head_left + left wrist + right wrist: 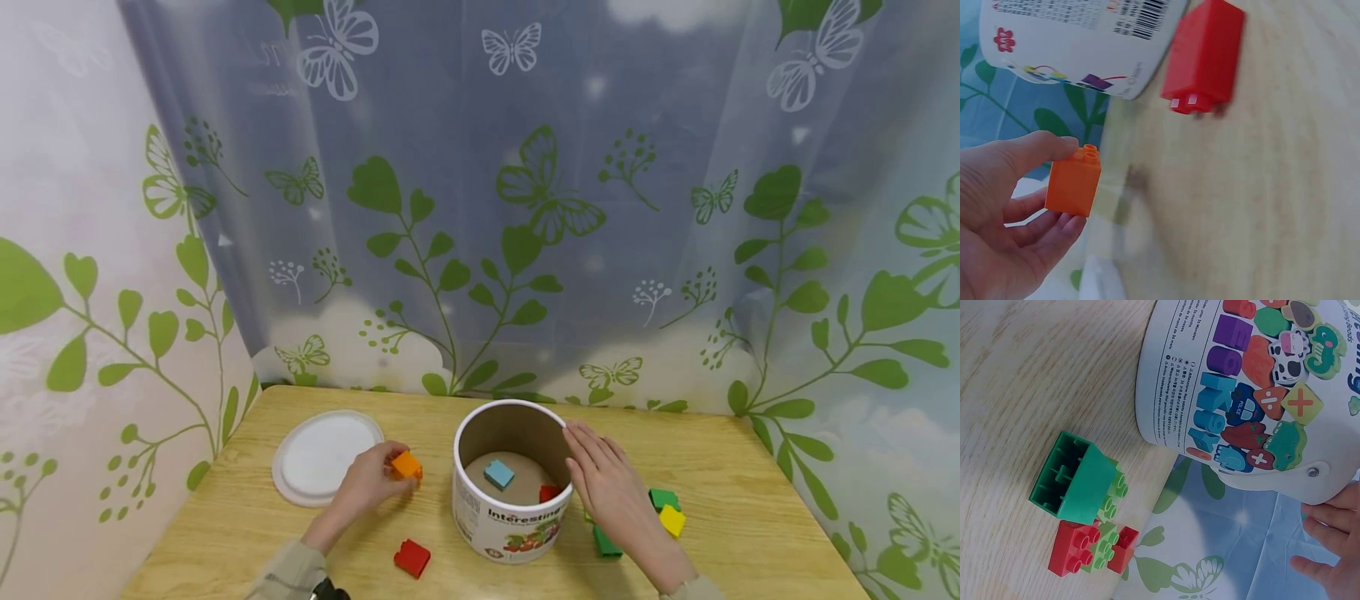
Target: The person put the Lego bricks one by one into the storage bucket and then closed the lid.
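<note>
An orange building block [1074,184] is pinched between the thumb and fingers of my left hand [373,477], left of the bucket. My right hand [609,479] rests with straight fingers against the right side of the bucket's rim. That round white bucket [495,521] stands upright with its top uncovered. Inside it lie a light blue block [498,474] and a red block [550,493], the latter partly hidden by the front rim. Another red block [412,558] lies on the table in front of my left hand.
A round white lid [330,454] lies at the table's left. Right of the bucket are a yellow block [672,521], green blocks [664,499] and, in the right wrist view, a red block [1074,548] and light green ones [1104,547]. A patterned curtain [480,208] hangs behind the wooden table.
</note>
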Motion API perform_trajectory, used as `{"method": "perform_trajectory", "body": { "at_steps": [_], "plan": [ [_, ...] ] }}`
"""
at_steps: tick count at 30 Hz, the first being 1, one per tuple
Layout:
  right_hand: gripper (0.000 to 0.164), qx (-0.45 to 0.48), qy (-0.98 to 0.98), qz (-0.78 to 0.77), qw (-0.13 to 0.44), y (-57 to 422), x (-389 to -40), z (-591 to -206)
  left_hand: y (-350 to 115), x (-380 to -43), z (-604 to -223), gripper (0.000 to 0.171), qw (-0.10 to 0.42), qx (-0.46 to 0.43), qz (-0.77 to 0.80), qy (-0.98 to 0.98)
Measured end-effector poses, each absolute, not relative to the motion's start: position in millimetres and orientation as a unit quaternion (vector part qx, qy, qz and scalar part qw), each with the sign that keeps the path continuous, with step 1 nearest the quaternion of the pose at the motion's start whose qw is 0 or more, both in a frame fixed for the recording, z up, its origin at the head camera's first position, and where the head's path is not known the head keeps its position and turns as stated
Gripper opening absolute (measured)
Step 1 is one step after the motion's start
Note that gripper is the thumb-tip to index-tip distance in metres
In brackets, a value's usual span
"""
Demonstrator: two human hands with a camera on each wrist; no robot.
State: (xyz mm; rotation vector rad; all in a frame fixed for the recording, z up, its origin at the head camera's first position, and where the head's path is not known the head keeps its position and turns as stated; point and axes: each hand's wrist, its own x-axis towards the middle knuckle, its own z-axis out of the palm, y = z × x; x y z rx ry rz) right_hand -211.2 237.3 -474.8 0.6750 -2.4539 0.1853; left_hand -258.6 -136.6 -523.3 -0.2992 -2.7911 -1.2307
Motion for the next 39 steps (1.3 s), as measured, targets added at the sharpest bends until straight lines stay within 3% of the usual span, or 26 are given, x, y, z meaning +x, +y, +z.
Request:
{"method": "perform_trajectory", "body": {
  "at_steps": [39],
  "plan": [
    [0.046, 0.248, -0.925, 0.069, 0.278, 237.7, -210.3, -474.6, -125.8, -258.9, -440.2, 0.052, 0.075, -0.197, -0.386, -0.898]
  ]
}}
